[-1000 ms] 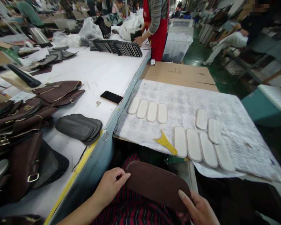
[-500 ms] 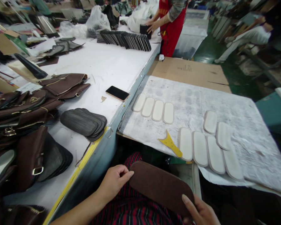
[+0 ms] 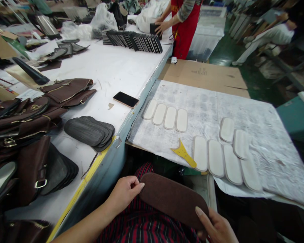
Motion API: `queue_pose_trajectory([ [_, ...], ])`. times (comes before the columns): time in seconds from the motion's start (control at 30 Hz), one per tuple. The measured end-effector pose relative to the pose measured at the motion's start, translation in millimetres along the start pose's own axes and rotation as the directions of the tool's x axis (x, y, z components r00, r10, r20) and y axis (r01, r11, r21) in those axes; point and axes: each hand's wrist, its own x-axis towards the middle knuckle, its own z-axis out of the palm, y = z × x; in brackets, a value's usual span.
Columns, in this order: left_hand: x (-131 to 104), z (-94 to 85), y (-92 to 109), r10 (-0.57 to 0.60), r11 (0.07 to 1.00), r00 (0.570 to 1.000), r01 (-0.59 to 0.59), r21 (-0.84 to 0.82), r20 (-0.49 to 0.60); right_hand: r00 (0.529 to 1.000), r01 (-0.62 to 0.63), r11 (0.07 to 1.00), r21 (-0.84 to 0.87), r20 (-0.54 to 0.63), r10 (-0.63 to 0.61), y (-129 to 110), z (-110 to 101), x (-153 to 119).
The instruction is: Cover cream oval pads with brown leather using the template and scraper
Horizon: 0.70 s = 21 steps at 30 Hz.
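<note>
Over my lap I hold a long dark brown leather piece [image 3: 173,199] with rounded ends, tilted down to the right. My left hand [image 3: 125,195] pinches its left end between thumb and curled fingers. At the other end my right hand [image 3: 215,224] grips it, thumb on top and fingers underneath, partly out of sight. Beyond it, on the paper-covered board, lie several white oval pieces [image 3: 200,153] with pale brown edges. A yellow forked tool [image 3: 184,153] rests beside them at the board's near edge.
The white table [image 3: 91,72] on my left carries brown leather bags [image 3: 35,158], a stack of dark oval pieces [image 3: 87,131] and a phone [image 3: 126,100]. A row of black pieces [image 3: 134,41] stands farther back, near a co-worker in a red apron [image 3: 186,30]. Cardboard [image 3: 205,76] lies behind the board.
The view has shifted very slightly. Both hands keep their hold on the brown leather piece, which stays almost in place. The co-worker's hands have moved a little.
</note>
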Motion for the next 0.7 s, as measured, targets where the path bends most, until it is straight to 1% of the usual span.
queue_pose_trajectory([
  [0.1, 1.0, -0.7, 2.2, -0.004, 1.0, 1.0, 0.004, 0.006, 0.004, 1.0, 0.008, 1.0, -0.005, -0.024, -0.008, 1.7, 0.6, -0.1],
  [0.23, 1.4, -1.3, 3.5, -0.004, 1.0, 1.0, 0.004, 0.015, 0.024, 1.0, -0.013, 0.999, -0.033, 0.013, 0.013, 1.9, 0.4, 0.6],
  [0.37, -0.5, -1.9, 4.4, 0.0, 1.0, 0.999, -0.001, 0.029, 0.033, 1.0, 0.011, 0.996, -0.091, 0.019, -0.009, -0.7, -0.2, -0.6],
  [0.5, -0.7, -3.8, 4.0, -0.011, 0.998, 0.997, 0.006, 0.064, 0.071, 0.998, 0.031, 0.989, -0.143, -0.054, -0.039, 0.0, -4.3, -0.6],
  [0.6, 0.8, -4.3, 0.3, -0.015, 0.996, 0.995, 0.006, 0.084, 0.099, 0.994, 0.013, 0.996, -0.083, -0.103, -0.022, 2.9, -9.0, 1.3],
  [0.7, 2.7, -3.3, -6.0, -0.051, 0.997, 0.988, 0.041, 0.071, 0.142, 0.995, 0.017, 1.0, 0.001, -0.096, -0.017, 5.0, -11.9, 3.6],
])
